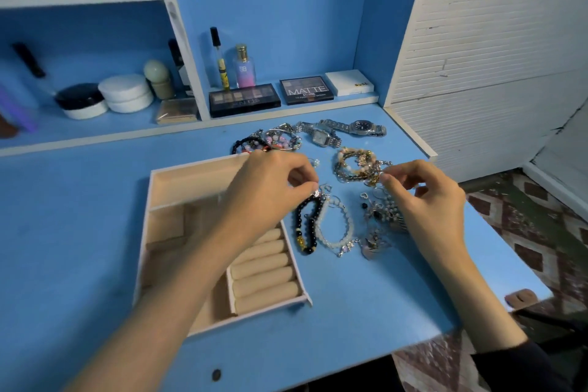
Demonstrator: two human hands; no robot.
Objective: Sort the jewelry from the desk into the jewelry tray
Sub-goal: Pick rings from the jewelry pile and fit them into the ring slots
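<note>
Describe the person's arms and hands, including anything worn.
Both forearms are bare. Neither the left hand nor the right hand wears a glove, ring, watch or bracelet that shows. A dark sleeve starts near the right elbow.

Beige jewelry tray [165, 194], open and flat on the desk, left of the middle, with padded ring rolls [264, 277] in its near right compartment. Just right of it, black bead bracelet [305, 226] and white bead bracelet [337, 226] side by side, touching. Further right, heap of small silver charms [378, 210]. Behind those, tangle of gold chains [356, 165]. Toward the back edge, pile of coloured bead bracelets [270, 141], square-faced silver watch [321, 137] and round dark-faced watch [362, 128]
</note>
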